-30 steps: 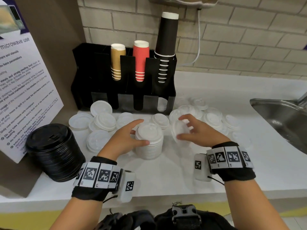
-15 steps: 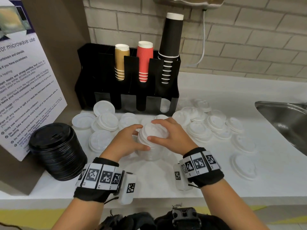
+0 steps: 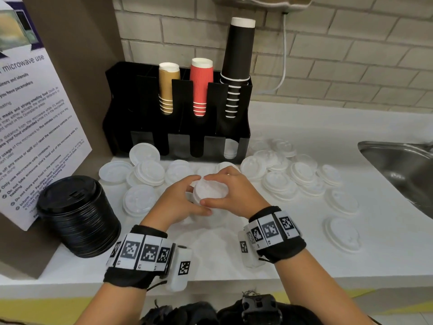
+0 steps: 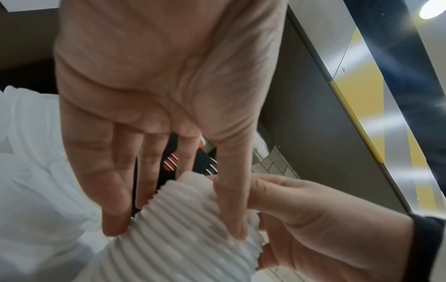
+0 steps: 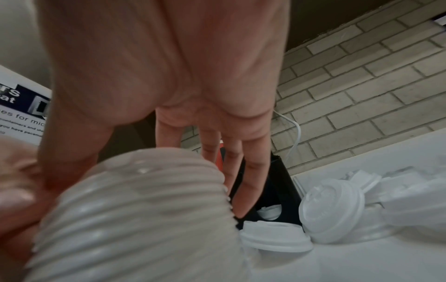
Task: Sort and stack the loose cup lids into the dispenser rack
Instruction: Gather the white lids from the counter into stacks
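Note:
A stack of white lids (image 3: 209, 191) (image 4: 193, 225) (image 5: 135, 209) stands on the white counter (image 3: 234, 252) in front of the black dispenser rack (image 3: 178, 109). My left hand (image 3: 180, 200) (image 4: 173, 215) grips the stack from the left, fingers and thumb around its ribbed side. My right hand (image 3: 225, 191) (image 5: 135, 200) grips it from the right, fingers curved over the top lid. Loose white lids (image 3: 288, 174) lie scattered to the right, more loose white lids (image 3: 145, 174) to the left.
A stack of black lids (image 3: 77, 214) stands at the left beside a microwave notice board (image 3: 30, 127). The rack holds tan cups (image 3: 167, 87), red cups (image 3: 201, 85) and black cups (image 3: 236, 64). A steel sink (image 3: 403, 170) is at the right.
My right hand came in from the right with a white lid and set it on the stack. Both hands now grip the stack together.

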The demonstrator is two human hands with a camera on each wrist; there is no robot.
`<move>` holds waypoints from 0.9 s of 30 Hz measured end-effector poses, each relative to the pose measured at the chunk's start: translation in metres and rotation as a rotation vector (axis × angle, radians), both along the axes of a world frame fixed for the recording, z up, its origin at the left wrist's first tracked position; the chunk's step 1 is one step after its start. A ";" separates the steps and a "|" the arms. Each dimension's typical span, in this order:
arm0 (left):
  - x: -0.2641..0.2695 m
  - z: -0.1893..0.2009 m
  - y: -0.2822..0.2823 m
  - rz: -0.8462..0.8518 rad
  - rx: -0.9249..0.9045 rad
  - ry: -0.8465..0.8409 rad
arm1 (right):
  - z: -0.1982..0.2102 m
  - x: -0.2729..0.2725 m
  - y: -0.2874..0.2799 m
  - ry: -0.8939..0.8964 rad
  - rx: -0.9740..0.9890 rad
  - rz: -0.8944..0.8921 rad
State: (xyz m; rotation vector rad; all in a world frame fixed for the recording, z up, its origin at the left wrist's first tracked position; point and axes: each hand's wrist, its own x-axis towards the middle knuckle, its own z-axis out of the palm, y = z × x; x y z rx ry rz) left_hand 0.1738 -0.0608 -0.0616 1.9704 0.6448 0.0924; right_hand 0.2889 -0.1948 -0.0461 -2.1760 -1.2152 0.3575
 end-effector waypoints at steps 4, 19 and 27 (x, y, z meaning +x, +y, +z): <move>0.000 0.000 0.001 -0.003 0.015 -0.025 | 0.001 0.001 -0.011 0.078 0.047 -0.020; 0.011 -0.006 0.000 -0.003 0.019 -0.054 | 0.001 0.070 -0.175 0.209 -0.660 -0.975; 0.010 -0.003 -0.004 -0.010 0.023 -0.050 | 0.004 0.062 -0.172 0.166 -0.708 -0.922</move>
